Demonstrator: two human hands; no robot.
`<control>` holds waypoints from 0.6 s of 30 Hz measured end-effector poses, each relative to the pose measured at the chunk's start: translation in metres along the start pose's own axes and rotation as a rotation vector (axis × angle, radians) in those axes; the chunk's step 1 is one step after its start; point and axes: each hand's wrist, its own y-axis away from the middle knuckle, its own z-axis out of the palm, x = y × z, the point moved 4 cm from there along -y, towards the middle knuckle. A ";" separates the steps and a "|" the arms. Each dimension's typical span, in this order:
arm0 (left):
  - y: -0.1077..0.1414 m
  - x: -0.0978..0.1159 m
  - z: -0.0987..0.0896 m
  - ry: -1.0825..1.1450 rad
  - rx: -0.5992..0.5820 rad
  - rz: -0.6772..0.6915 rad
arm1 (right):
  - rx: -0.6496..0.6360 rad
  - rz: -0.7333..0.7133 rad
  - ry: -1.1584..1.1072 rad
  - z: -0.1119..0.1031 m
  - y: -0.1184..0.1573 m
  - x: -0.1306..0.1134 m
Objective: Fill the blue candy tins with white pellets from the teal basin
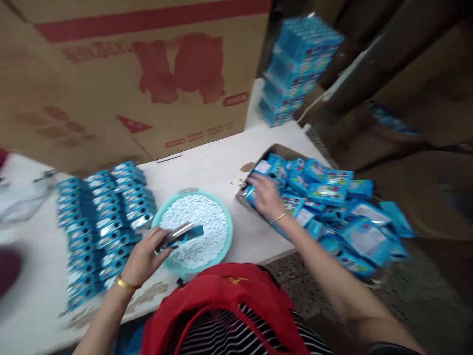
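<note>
My left hand (145, 254) is closed around a shiny metal tool (179, 232), its exact kind unclear, with a small blue flat piece (195, 232) alongside it. Both are held over a turquoise basin (229, 227) full of small pale pellets (210, 217). On the right, my right hand (266, 196) reaches over the near left edge of an open carton (244, 197) heaped with blue packets (328, 192). Its fingers look stretched out and apart among the packets, though slightly blurred.
Rows of small blue boxes (105, 217) stand on the white table (207, 170) at left. A large cardboard box (148, 98) rises behind. Wrapped blue packs (295, 69) are stacked at the back right corner. Packets spill beyond the carton's right side. A red apron (221, 296) covers my front.
</note>
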 end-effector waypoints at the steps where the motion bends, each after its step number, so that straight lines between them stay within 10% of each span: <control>1: 0.012 -0.010 -0.012 -0.018 0.031 -0.059 | 0.015 0.022 -0.012 -0.017 -0.008 0.029; 5: 0.057 -0.062 -0.042 -0.123 0.118 -0.317 | -0.092 0.116 0.023 -0.044 -0.026 0.136; 8: 0.074 -0.102 -0.037 -0.154 0.138 -0.453 | -0.141 0.266 -0.209 -0.046 -0.032 0.168; 13: 0.072 -0.147 -0.018 -0.069 0.216 -0.631 | -0.147 0.384 -0.400 -0.056 -0.045 0.152; 18: 0.076 -0.163 -0.012 -0.113 0.149 -0.642 | -0.025 0.373 -0.042 -0.071 -0.037 0.108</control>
